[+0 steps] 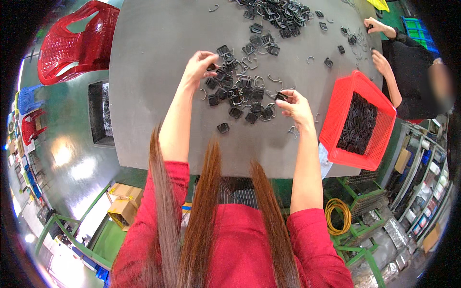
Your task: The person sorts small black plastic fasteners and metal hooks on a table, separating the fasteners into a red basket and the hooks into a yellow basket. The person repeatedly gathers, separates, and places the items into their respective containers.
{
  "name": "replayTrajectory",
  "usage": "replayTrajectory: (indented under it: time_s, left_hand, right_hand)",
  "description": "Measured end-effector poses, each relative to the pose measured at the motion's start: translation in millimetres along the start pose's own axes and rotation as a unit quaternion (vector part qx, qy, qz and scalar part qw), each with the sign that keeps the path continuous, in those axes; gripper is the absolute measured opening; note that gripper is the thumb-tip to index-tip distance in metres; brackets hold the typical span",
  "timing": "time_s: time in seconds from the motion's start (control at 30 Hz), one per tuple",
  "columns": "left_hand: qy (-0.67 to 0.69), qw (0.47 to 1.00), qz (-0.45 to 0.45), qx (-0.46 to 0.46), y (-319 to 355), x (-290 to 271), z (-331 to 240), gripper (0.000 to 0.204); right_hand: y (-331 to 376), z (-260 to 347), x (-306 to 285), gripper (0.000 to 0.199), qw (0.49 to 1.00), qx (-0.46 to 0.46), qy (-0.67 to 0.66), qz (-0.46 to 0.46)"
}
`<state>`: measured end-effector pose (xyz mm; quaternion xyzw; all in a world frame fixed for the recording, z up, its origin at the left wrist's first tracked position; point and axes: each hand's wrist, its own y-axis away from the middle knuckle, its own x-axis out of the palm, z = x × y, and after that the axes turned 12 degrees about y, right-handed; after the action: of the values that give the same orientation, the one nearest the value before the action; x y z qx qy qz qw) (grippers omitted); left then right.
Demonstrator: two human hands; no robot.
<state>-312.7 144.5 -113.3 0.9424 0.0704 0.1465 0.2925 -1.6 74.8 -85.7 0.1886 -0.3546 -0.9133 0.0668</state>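
Note:
A loose pile of black plastic buckles [246,86] and curved metal hooks [253,62] lies on the grey table between my hands. On the pile's left edge, my left hand [198,67] is closed, a small black buckle [211,67] pinched between thumb and fingers. My right hand [296,108] hovers at the pile's right side; its fingertips grip another black buckle [281,97]. Whether a hook is attached to either piece is too small to tell. One single buckle [223,127] lies apart, nearer to me.
A red plastic basket [331,115] full of black parts stands on the table's right. Across that corner a co-worker in black [408,72] handles similar pieces. A bigger heap of buckles [283,14] lies at the far side. A red chair [91,38] stands left of the table.

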Motion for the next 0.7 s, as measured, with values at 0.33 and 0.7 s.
replayTrajectory:
  time_s: [0.33, 0.7]
  left_hand:
    - [-0.152, 0.985, 0.058, 0.05, -35, 21, -13, 0.026]
    - [-0.006, 0.988, 0.145, -0.056, -55, -3, -47, 0.03]
  right_hand:
    - [-24, 41, 5, 0.021, 0.988, -0.044, 0.098, -0.114]
    - [-109, 123, 79, 0.041, 0.911, 0.005, 0.362, -0.195]
